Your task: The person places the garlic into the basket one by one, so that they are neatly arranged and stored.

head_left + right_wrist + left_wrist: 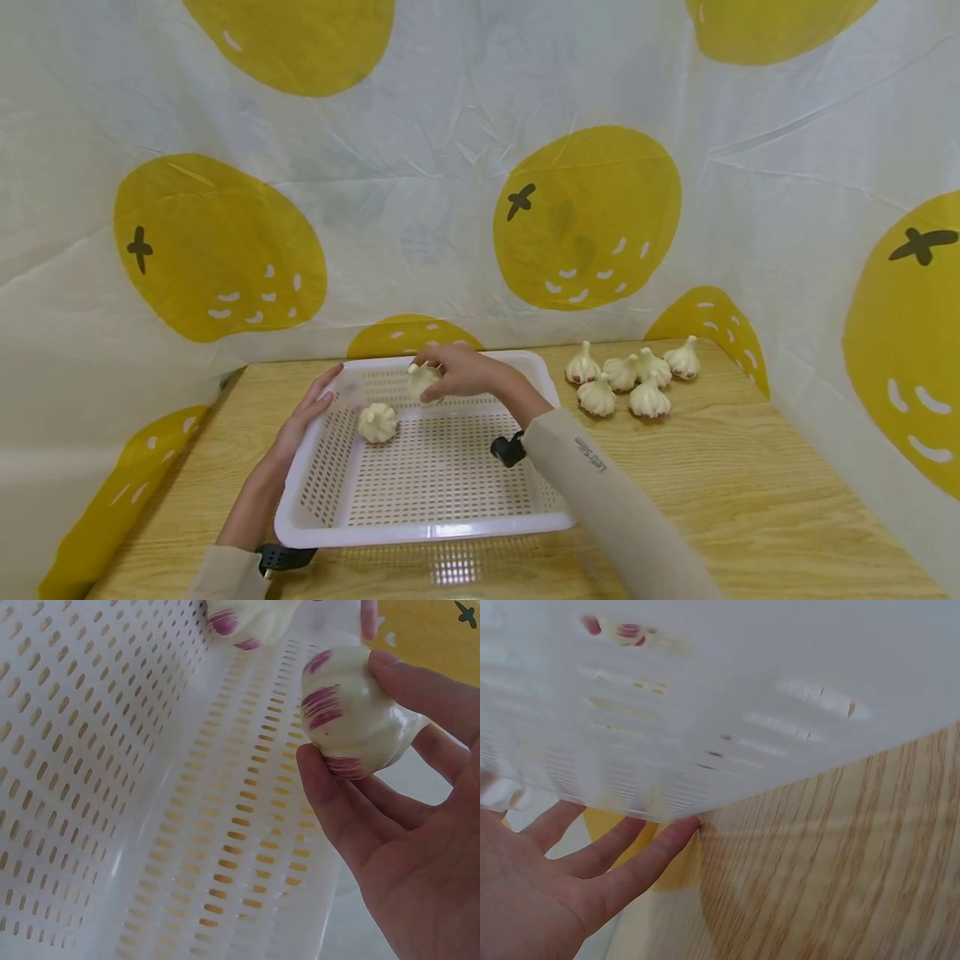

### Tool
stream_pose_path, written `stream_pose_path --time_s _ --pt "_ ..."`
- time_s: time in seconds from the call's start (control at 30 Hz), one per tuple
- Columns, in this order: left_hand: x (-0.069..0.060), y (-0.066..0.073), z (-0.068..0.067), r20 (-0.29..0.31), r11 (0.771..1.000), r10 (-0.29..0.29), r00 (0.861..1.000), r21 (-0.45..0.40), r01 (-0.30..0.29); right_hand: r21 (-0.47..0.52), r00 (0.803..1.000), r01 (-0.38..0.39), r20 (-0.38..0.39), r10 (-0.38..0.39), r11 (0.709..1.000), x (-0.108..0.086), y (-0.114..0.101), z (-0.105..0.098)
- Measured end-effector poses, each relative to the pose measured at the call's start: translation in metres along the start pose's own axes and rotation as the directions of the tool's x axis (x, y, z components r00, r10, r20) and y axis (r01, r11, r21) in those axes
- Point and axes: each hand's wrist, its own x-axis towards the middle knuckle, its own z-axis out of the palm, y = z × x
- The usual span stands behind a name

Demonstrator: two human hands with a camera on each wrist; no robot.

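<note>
My right hand pinches a garlic bulb between thumb and fingers over the far part of a white plastic basket. In the right wrist view, the purple-streaked base of this held bulb faces the camera. A second garlic bulb lies inside the basket, toward its left side. At the basket's left side is my left hand, its fingers nearly straight. The left wrist view shows that hand with spread fingers, fingertips against the basket's outer side.
Several more garlic bulbs stand grouped on the wooden table, right of the basket. A white cloth with large yellow fruit prints hangs behind the table and along its sides.
</note>
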Motion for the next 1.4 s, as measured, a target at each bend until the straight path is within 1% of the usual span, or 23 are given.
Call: stream_pose_path --time_s 0.1,0.27,0.37,0.5,0.7,0.77,0.87,0.97,1.07,1.17,1.4 --pt "0.0 0.0 0.0 0.0 1.0 0.002 1.0 0.001 -0.002 -0.013 1.0 -0.007 0.021 0.007 1.0 0.005 0.002 0.004" --pt "0.0 0.0 0.0 -0.001 1.0 0.001 1.0 0.002 -0.001 -0.028 0.996 -0.059 0.065 0.061 0.998 0.01 0.004 0.011" --pt "0.0 0.0 0.001 0.003 1.0 0.007 1.0 0.002 -0.007 -0.053 0.993 -0.07 0.09 0.074 0.996 0.012 0.005 0.014" --pt "0.0 -0.001 0.0 0.011 1.0 0.018 1.0 0.0 -0.018 -0.052 0.991 -0.065 0.112 0.07 0.997 0.013 0.007 0.019" --pt "-0.001 -0.001 0.001 0.004 1.0 0.01 1.0 0.005 -0.01 -0.019 0.99 -0.045 0.134 0.048 0.999 0.014 0.009 0.027" --pt "-0.001 0.0 0.001 -0.001 1.0 0.007 1.0 0.009 -0.007 -0.027 0.989 -0.049 0.14 0.052 0.998 0.014 0.009 0.03" --pt "-0.001 0.0 0.002 -0.002 1.0 0.006 1.0 0.013 -0.006 -0.047 0.985 -0.074 0.153 0.08 0.996 0.014 0.009 0.033" --pt "-0.001 0.0 0.001 -0.003 1.0 0.01 1.0 0.015 -0.01 -0.107 0.983 -0.078 0.156 0.094 0.991 0.014 0.009 0.037" --pt "-0.001 0.0 0.001 -0.004 1.0 0.012 1.0 0.018 -0.012 -0.178 0.984 -0.061 0.152 0.089 0.982 0.016 0.01 0.04" --pt "-0.001 0.0 0.001 0.001 1.0 0.012 1.0 0.018 -0.012 -0.212 0.986 -0.051 0.144 0.083 0.976 0.017 0.01 0.043" --pt "-0.001 0.0 0.0 0.015 1.0 0.022 1.0 0.006 -0.022 -0.181 0.984 -0.078 0.143 0.104 0.98 0.017 0.009 0.046"
